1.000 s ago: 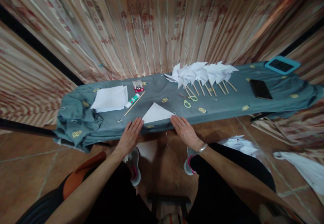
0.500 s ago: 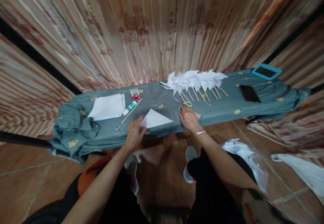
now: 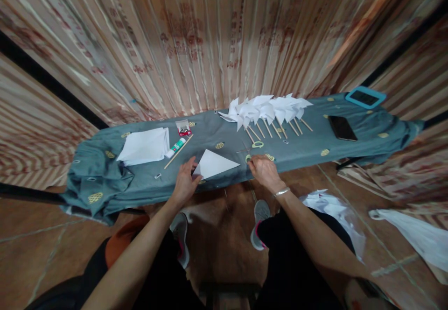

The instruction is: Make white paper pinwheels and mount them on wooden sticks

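Note:
A folded white paper triangle (image 3: 215,164) lies flat near the front edge of the cloth-covered table. At its left corner rests my left hand (image 3: 186,178), thumb touching the paper and fingers apart. My right hand (image 3: 265,172) is closed, its fingertips pinching the lower handle of a pair of scissors (image 3: 258,144). The scissors' blades are spread, beside the paper's right tip. Behind them lies a row of white paper pinwheels (image 3: 268,108) on wooden sticks, overlapping one another.
To the left are a stack of white paper (image 3: 143,146), a glue stick (image 3: 175,148), a wooden stick (image 3: 178,151) and a small red box (image 3: 183,128). A phone (image 3: 342,128) and a blue-framed device (image 3: 366,97) lie at the right. A plastic bag of white paper pieces (image 3: 334,216) is on the floor.
My right hand's fingers have curled in at the scissors' lower handle, and the scissors' blades show more openly. My left hand stays at the paper. The whole view has shifted slightly.

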The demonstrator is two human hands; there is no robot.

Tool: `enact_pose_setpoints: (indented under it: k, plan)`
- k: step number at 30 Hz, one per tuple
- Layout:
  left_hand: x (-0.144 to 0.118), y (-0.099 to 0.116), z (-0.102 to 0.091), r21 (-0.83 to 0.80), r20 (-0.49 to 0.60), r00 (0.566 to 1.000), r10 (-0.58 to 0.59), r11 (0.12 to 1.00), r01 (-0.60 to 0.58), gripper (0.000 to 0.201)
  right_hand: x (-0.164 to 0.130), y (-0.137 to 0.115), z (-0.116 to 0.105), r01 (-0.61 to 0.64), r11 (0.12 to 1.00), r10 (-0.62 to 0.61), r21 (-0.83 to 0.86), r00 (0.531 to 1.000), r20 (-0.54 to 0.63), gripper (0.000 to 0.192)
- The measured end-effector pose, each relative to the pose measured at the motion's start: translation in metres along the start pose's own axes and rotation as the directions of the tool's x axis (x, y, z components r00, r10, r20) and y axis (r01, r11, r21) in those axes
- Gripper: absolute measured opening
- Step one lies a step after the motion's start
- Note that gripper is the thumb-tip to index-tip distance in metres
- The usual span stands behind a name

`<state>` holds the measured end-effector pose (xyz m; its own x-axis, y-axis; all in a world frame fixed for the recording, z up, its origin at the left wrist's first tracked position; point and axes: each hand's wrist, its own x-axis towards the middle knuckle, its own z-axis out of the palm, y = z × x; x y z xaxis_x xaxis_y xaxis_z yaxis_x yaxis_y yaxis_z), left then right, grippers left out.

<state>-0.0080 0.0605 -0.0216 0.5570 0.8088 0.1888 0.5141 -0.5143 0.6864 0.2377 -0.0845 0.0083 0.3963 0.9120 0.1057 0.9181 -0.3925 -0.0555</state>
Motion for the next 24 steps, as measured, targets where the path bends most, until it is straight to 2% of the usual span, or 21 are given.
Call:
enact_pose_setpoints:
  k: [7,14,18,21,24]
  plan:
    - [0.000,0.006,0.002,-0.161,0.035,0.996,-0.078,0.983,0.083,0.062,0.004,-0.002,-0.001,-0.066,0.997,0.065,0.037,0.998,0.023,0.020]
    - [0.001,0.007,0.006,-0.176,0.071,0.991,-0.110,0.977,0.121,0.049,0.013,-0.001,0.002,-0.077,0.995,0.076,0.056,0.997,0.026,0.024]
    - [0.004,0.010,0.006,-0.206,0.045,0.994,-0.099,0.973,0.106,0.046,0.015,-0.003,0.001,-0.073,0.995,0.073,0.065,0.997,0.015,0.026]
    - [0.005,0.017,0.001,-0.210,-0.027,0.997,-0.066,0.976,0.059,0.045,0.015,-0.007,-0.001,-0.024,0.989,0.032,0.147,0.998,-0.052,0.028]
    - [0.006,0.028,-0.006,-0.198,-0.073,0.997,-0.039,0.980,0.024,0.046,0.015,-0.016,0.000,0.125,0.913,-0.047,0.388,0.978,-0.205,0.033]
